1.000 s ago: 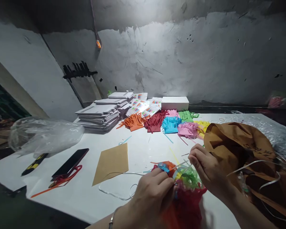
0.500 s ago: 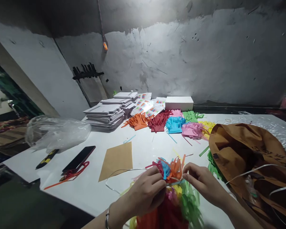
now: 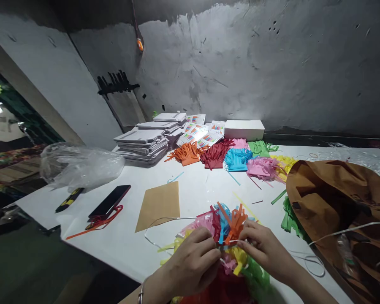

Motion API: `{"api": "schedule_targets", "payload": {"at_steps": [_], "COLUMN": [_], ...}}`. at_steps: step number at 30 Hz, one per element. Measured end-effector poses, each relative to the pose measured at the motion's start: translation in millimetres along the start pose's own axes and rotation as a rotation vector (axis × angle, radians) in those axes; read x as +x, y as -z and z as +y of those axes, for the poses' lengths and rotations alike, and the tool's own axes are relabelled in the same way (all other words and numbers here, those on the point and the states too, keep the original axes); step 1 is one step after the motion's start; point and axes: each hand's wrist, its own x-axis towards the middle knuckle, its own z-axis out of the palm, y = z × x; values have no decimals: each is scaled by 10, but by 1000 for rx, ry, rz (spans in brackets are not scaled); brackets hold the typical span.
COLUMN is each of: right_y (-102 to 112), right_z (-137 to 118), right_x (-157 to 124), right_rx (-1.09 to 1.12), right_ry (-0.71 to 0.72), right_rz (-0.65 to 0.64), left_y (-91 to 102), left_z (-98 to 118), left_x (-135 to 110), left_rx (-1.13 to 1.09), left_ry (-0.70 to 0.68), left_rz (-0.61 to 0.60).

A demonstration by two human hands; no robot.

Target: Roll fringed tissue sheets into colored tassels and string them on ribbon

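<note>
A multicoloured paper tassel garland (image 3: 224, 276) lies bunched at the table's front, in pink, red, blue, orange, yellow and green. My left hand (image 3: 196, 257) is closed at its left side, knuckles up, fingertips mostly hidden. Opposite it, my right hand (image 3: 266, 249) pinches a thin white string (image 3: 230, 241) beside the orange tassel. That string stretches across the tassels between both hands. Another length of it loops on the table left of my left hand, over the edge of a brown paper sheet (image 3: 158, 204).
Folded fringed paper bundles (image 3: 237, 159) in several colours lie at the back, beside a white box (image 3: 244, 129) and stacked white packets (image 3: 142, 145). A brown cloth bag (image 3: 338, 202) stands at right. On the left are a phone (image 3: 110, 202), a cutter (image 3: 69, 199) and a clear plastic bag (image 3: 82, 164).
The camera view has tilted down slightly and shifted left. My right hand has drawn the string tighter across the tassels. The yellow and pink tassels show more between my hands.
</note>
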Motion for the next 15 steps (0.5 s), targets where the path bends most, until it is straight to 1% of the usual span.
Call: {"api": "schedule_targets", "payload": {"at_steps": [2, 5, 6, 7, 10, 12, 15], "right_y": [128, 309, 357, 397, 466, 459, 401], "right_z": [-107, -273, -324, -372, -523, -633, -784], "right_x": [-25, -58, -62, -62, -29, 19, 114], "right_rx": [163, 490, 569, 629, 716, 751, 768], "right_ry": [-10, -94, -119, -131, -126, -121, -111], "right_rz": [-9, -94, -116, -119, -61, -46, -67], "left_y": [44, 172, 229, 288, 418, 407, 221], "left_z": [-10, -31, -36, -38, -12, 40, 139], "left_x": [18, 64, 82, 100, 168, 239, 391], "left_rx": [0, -12, -36, -73, -212, -239, -243], "left_ry": [22, 62, 78, 94, 155, 185, 166], "left_rz": [17, 53, 62, 70, 91, 135, 175]}}
